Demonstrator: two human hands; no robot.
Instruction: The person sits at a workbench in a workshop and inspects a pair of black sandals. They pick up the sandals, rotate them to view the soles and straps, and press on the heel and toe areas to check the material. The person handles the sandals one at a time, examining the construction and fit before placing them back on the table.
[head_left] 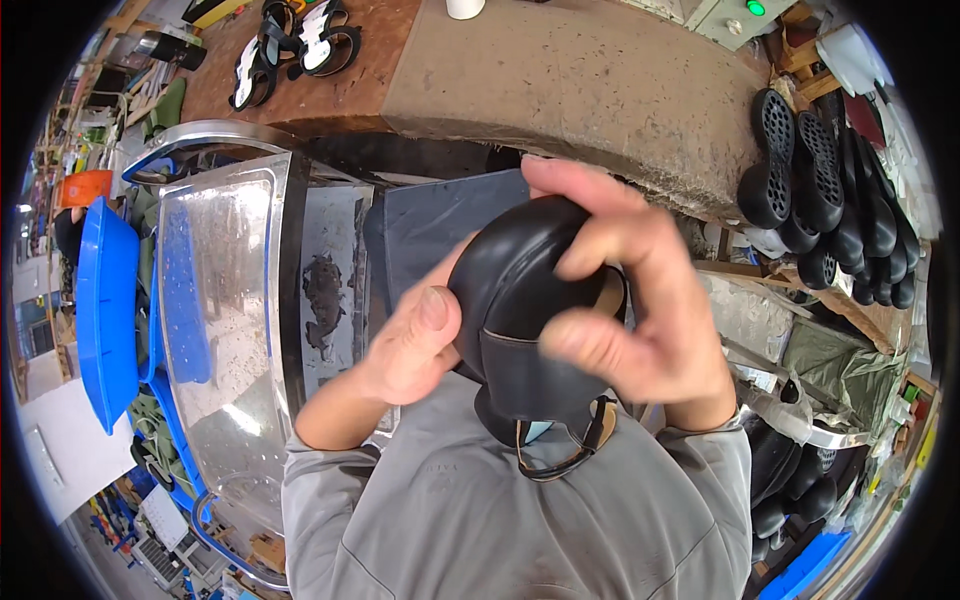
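A black leather shoe (530, 290) with a rounded toe, a wide band and a tan-lined strap at its lower end is held up in front of my grey-sleeved chest. My left hand (415, 340) grips its left side, thumb along the edge and the other fingers partly hidden behind it. Over the shoe's right side is my right hand (645, 290), fingers bent and spread apart, slightly blurred. Its thumb and one finger lie over the upper, but whether they press on it I cannot tell.
A worn workbench (560, 80) runs across the far side, with black sandals (295, 50) and a white cup (464, 8) on it. Black soles (820, 170) hang at right. A metal-framed clear panel (225, 320) and a blue tray (108, 310) stand at left.
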